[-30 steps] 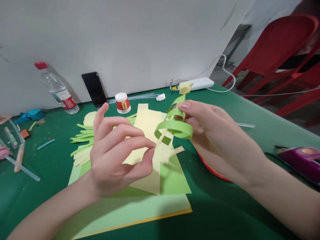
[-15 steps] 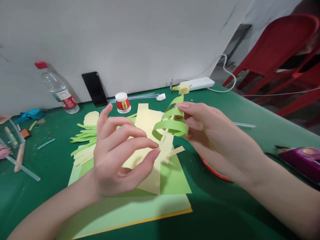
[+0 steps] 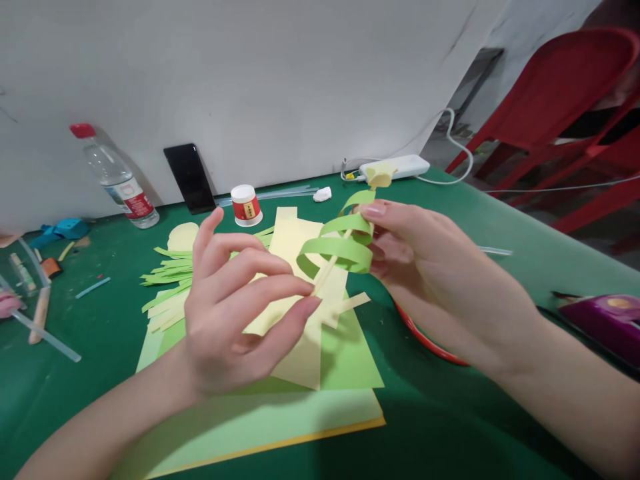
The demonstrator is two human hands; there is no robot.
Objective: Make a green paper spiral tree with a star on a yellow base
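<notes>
Thumb and forefinger of my left hand (image 3: 245, 313) pinch the lower end of a thin pale stick (image 3: 327, 272). Around the stick winds a green paper spiral (image 3: 335, 250), its upper coils held between the fingers of my right hand (image 3: 420, 247). At the stick's top sits a pale yellow paper star (image 3: 381, 175). The stick leans up to the right, above the cut sheets. Beneath lie pale yellow paper (image 3: 300, 363), green paper (image 3: 350, 367) and light green sheets (image 3: 260, 427). Fringed green strips (image 3: 167, 275) lie beside my left hand.
Along the wall stand a water bottle (image 3: 120, 177), a black phone (image 3: 190, 179), a small red-and-white cup (image 3: 247, 207) and a white power strip (image 3: 407, 165). Something with a red rim (image 3: 425, 340) lies under my right forearm. A purple object (image 3: 603, 323) is at the right.
The stick, star and spiral have shifted slightly right at the top and now lean more. My right hand has moved a little right. My left hand keeps nearly the same place.
</notes>
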